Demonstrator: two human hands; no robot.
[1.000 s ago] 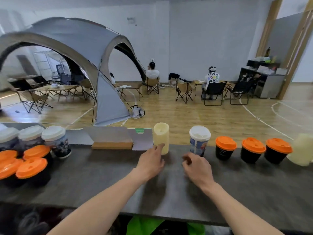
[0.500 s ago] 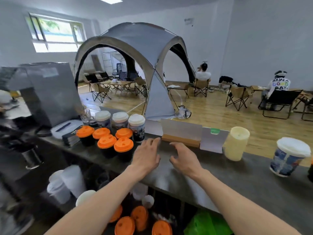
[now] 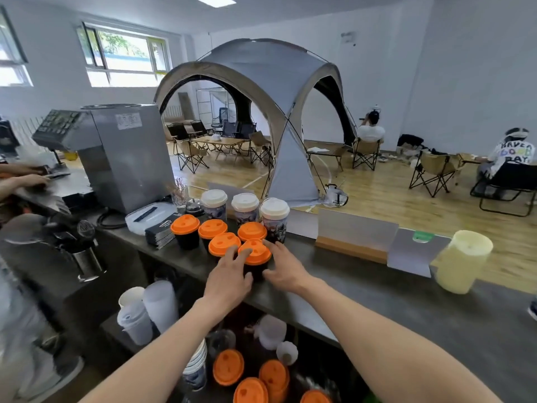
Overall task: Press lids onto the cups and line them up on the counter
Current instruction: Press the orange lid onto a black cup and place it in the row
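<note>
1. Where print can be read at all, it is on the white shirt (image 3: 513, 151) of a seated person at 3 o'clock in the room, showing "HAVE A GOOD DAY"; the label on the steel machine (image 3: 128, 152) and the pictures on the three tall cups (image 3: 245, 209) are too small or blurred to read.
2. The left hand (image 3: 228, 279) and right hand (image 3: 283, 267) close from either side on the nearest black cup (image 3: 255, 270), left fingers (image 3: 242, 254) resting on its orange lid (image 3: 254, 251); whether the cup is firmly gripped cannot be told, since its body is mostly hidden between the palms.
3. This cup stands at the near edge of the dark, matte counter (image 3: 377, 289), at the 5 o'clock corner of a cluster of five black cups (image 3: 186, 234) with glossy domed orange lids.
4. The tall cups, capped with white lids, stand in a row at 12 o'clock from the cluster.
5. A pale yellow lidded cup (image 3: 462, 261), blurred, stands well apart at 3 o'clock.
6. Below the counter, loose orange lids (image 3: 228, 370) and stacked translucent cups (image 3: 145, 312) lie partly cut off by the forearms and lower frame edge.
7. A grey dome tent (image 3: 261, 82) fills the background.
</note>
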